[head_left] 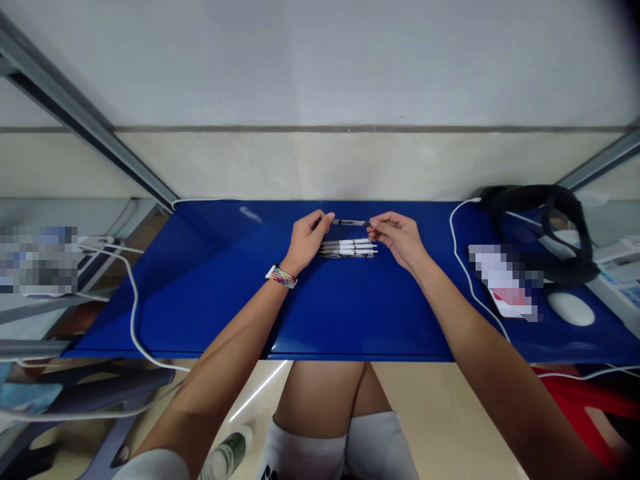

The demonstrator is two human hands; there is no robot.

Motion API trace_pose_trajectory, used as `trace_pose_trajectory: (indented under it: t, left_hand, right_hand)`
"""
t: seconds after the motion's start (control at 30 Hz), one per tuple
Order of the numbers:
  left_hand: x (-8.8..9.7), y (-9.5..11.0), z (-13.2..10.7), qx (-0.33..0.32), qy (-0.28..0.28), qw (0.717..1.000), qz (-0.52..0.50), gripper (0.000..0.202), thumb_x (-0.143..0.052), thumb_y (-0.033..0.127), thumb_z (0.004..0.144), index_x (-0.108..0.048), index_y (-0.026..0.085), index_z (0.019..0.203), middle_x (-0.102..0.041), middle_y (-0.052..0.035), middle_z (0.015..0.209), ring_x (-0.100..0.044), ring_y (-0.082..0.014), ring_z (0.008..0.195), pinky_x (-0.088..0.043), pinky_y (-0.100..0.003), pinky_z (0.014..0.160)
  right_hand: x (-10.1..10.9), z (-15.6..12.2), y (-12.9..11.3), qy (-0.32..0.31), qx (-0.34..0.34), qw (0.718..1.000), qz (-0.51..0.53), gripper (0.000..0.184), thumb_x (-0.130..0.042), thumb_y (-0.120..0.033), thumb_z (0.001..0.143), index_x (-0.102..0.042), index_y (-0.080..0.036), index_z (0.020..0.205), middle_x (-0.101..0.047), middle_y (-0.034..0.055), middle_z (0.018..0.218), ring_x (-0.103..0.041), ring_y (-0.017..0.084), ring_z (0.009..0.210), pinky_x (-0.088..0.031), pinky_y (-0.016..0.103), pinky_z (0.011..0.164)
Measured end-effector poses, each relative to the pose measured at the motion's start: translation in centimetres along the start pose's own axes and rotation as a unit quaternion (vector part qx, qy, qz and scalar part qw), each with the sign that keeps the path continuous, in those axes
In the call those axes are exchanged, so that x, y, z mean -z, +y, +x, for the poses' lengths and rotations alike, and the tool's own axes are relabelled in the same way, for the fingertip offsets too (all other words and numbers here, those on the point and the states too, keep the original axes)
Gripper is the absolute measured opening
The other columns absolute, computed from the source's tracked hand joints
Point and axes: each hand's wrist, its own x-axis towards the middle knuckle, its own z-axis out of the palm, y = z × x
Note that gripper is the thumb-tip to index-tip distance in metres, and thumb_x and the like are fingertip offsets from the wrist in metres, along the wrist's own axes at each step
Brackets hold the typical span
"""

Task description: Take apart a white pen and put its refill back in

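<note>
A slim pen [351,223] with a clear barrel and dark ends lies level between my two hands, just over the blue table [350,313]. My left hand [309,237] pinches its left end between thumb and fingers. At the other end, my right hand [397,233] grips it with the fingertips. Directly below, several white pens [350,248] lie side by side in a row, with a darker clear pen [350,254] nearest me. The left tips of the row are partly covered by my left hand. A multicoloured band circles my left wrist.
At the right lie a phone [503,283], a white mouse [571,309] and a black headset with a strap [565,233]. White cables [463,260] run along both sides of the table. A bottle [227,457] stands on the floor below. Behind the table rises a wall.
</note>
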Motion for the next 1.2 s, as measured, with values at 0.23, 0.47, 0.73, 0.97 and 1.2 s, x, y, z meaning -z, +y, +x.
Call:
trace_pose_trajectory:
  t: [0.23, 0.47, 0.73, 0.97, 1.2]
  left_hand:
    - [0.1, 0.3, 0.1, 0.016, -0.008, 1.0, -0.025, 0.056, -0.06, 0.062, 0.107, -0.057, 0.022, 0.068, -0.055, 0.0002, 0.066, -0.047, -0.0159, 0.064, -0.035, -0.032, 0.065]
    - [-0.5, -1.4, 0.2, 0.087, -0.002, 0.993, -0.082, 0.071, -0.06, 0.075, 0.101, -0.047, 0.022, 0.056, -0.046, 0.001, 0.054, -0.04, -0.0137, 0.053, -0.029, -0.033, 0.056]
    - [-0.3, -1.3, 0.6, 0.07, 0.018, 0.994, -0.087, 0.069, -0.063, 0.074, 0.1, -0.051, 0.023, 0.056, -0.049, 0.0005, 0.055, -0.045, -0.0141, 0.055, -0.035, -0.033, 0.059]
    - [-0.2, -1.1, 0.5, 0.066, 0.006, 0.993, -0.097, 0.07, -0.063, 0.075, 0.1, -0.052, 0.023, 0.054, -0.05, 0.0003, 0.054, -0.049, -0.0147, 0.055, -0.04, -0.033, 0.061]
    - [-0.1, -1.4, 0.7, 0.057, 0.026, 0.995, -0.08, 0.078, -0.059, 0.076, 0.102, -0.051, 0.022, 0.046, -0.05, -0.0007, 0.046, -0.051, -0.0128, 0.05, -0.041, -0.031, 0.059]
  right_hand:
    - [0.0, -0.2, -0.2, 0.007, 0.005, 1.0, 0.005, 0.038, -0.103, -0.05, 0.066, -0.082, -0.023, 0.084, -0.08, 0.0044, 0.08, -0.074, 0.019, 0.069, -0.066, 0.039, 0.076]
    - [0.0, 0.0, 0.4, 0.01, 0.078, 0.995, -0.064, 0.027, -0.099, -0.043, 0.068, -0.079, -0.024, 0.07, -0.08, 0.0042, 0.077, -0.079, 0.024, 0.082, -0.066, 0.047, 0.092]
    - [-0.2, -0.2, -0.2, -0.021, 0.045, 0.998, -0.029, 0.042, -0.1, -0.047, 0.071, -0.07, -0.025, 0.091, -0.084, 0.0038, 0.092, -0.078, 0.019, 0.077, -0.066, 0.037, 0.078]
    - [-0.5, 0.1, 0.2, -0.003, 0.07, 0.997, -0.044, 0.042, -0.097, -0.05, 0.073, -0.073, -0.025, 0.097, -0.076, -0.0003, 0.079, -0.073, 0.017, 0.07, -0.062, 0.032, 0.064]
    - [-0.4, -0.1, 0.2, -0.014, 0.059, 0.997, -0.043, 0.037, -0.096, -0.049, 0.077, -0.081, -0.026, 0.101, -0.08, 0.002, 0.089, -0.074, 0.017, 0.074, -0.065, 0.037, 0.075]
